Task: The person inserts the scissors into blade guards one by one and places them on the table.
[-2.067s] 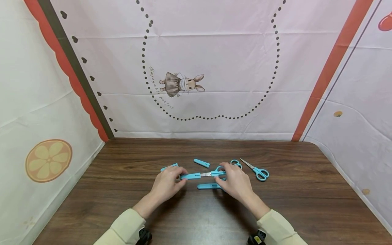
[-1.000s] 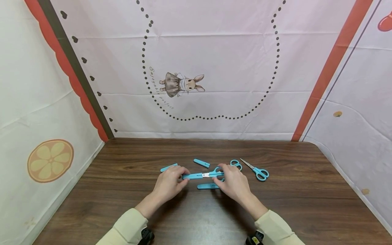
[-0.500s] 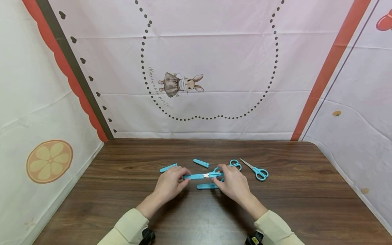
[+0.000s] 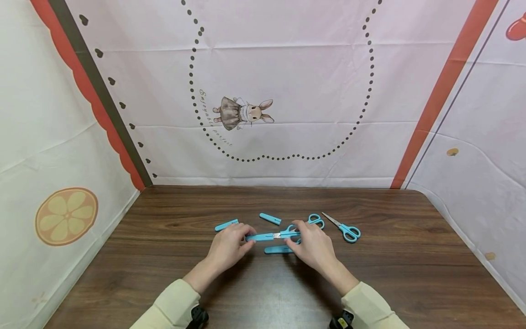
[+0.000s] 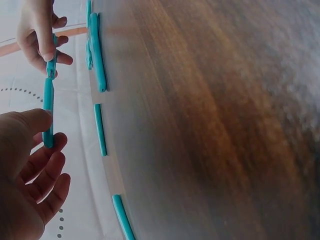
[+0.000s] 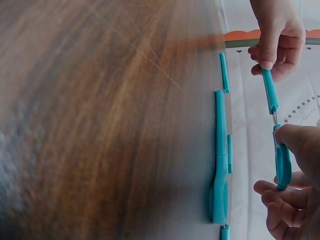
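Dark wood surface (image 4: 390, 274) carries all. Held just above it, between both hands, are teal scissors (image 4: 287, 234), blades nearly sheathed. Left hand (image 4: 227, 246) pinches the cap (image 4: 259, 236) with its fingers; right hand (image 4: 313, 246) grips the handles, likely to steady them. Bare scissors (image 4: 347, 230) and loose caps (image 4: 270, 219) lie near.

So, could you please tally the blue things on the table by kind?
Scissors: 4 (held scissors, capped pair, bare pair, half-hidden pair)
Covers: 4 (held cover, left loose cover, far loose cover, the capped pair's own)
Total: 8
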### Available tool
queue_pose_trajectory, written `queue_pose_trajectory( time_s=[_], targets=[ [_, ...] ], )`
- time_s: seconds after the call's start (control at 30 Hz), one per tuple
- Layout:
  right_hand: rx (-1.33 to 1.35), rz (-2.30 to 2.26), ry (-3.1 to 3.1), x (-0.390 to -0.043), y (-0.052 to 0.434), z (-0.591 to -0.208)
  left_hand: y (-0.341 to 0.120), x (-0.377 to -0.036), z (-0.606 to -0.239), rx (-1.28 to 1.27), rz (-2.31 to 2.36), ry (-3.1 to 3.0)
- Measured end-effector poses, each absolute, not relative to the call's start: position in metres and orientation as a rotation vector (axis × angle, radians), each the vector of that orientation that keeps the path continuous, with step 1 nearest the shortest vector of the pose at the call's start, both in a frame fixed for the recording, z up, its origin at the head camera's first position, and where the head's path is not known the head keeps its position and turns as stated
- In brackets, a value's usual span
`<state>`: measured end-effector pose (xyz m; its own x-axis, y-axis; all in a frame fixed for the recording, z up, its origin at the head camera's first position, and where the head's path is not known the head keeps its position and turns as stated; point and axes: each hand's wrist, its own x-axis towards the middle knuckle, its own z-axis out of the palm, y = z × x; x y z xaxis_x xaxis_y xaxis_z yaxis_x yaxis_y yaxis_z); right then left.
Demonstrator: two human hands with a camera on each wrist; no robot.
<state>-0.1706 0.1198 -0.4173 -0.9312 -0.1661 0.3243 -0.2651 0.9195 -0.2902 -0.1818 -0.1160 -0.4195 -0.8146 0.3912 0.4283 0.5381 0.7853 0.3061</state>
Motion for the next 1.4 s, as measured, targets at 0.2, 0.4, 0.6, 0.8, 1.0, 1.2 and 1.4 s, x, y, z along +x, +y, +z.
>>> queue_pose_trajectory(
  time_s=[0.2,0.4,0.6,0.8,1.0,1.2,1.4],
  targets=[
    [0.317,0.485,-2.785,-0.1713,0.1193,-0.4162,-0.1155,-0.1826,-0.4183,-0.694,-0.557,-2.660],
    [0.317,0.486,-2.782,-0.1711,0.1184,-0.4156,-0.1165,-0.1821,-0.4170,-0.694,-0.579,-2.663],
    [0.305,0.485,-2.776,-0.1716,0.1179,-0.4151,-0.1187,-0.1825,-0.4174,-0.702,-0.598,-2.638],
    [0.309,0.480,-2.761,-0.1712,0.1180,-0.4162,-0.1194,-0.1822,-0.4177,-0.687,-0.567,-2.618],
    [0.315,0.471,-2.740,-0.1711,0.1190,-0.4173,-0.1191,-0.1812,-0.4174,-0.684,-0.564,-2.616],
    [0.298,0.483,-2.748,-0.1708,0.1195,-0.4182,-0.1187,-0.1813,-0.4183,-0.674,-0.569,-2.620],
    [0.260,0.515,-2.761,-0.1712,0.1195,-0.4179,-0.1173,-0.1817,-0.4182,-0.652,-0.564,-2.632]
  ],
)
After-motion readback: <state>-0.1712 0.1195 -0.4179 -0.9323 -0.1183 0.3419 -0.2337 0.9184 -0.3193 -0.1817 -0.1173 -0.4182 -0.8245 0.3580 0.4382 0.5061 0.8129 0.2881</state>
